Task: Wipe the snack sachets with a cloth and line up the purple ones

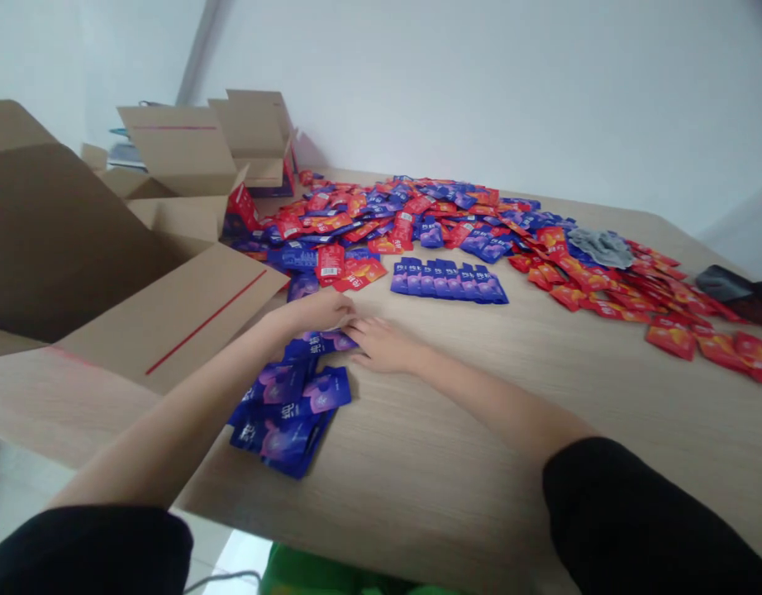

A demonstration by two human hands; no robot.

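Note:
My left hand (319,311) is bent with its fingers closed, just above a purple foil pouch (316,343). What those fingers pinch, if anything, is hidden. Fingertips of my right hand (387,345) meet the left ones at the pouch's right end; its fingers are stretched out and lie low over the pouch and table. Nearer to me, several purple pouches (288,417) overlap in a loose pile beside my left forearm. Beyond my right hand, a neat overlapping row of purple pouches (446,281) lies on the table.
A large heap of red pouches (402,227) and purple pouches spreads along the back of the table (480,479). Open cardboard boxes (188,318) stand at the left. A grey cloth (601,247) rests on the heap; a dark object (725,283) sits far right.

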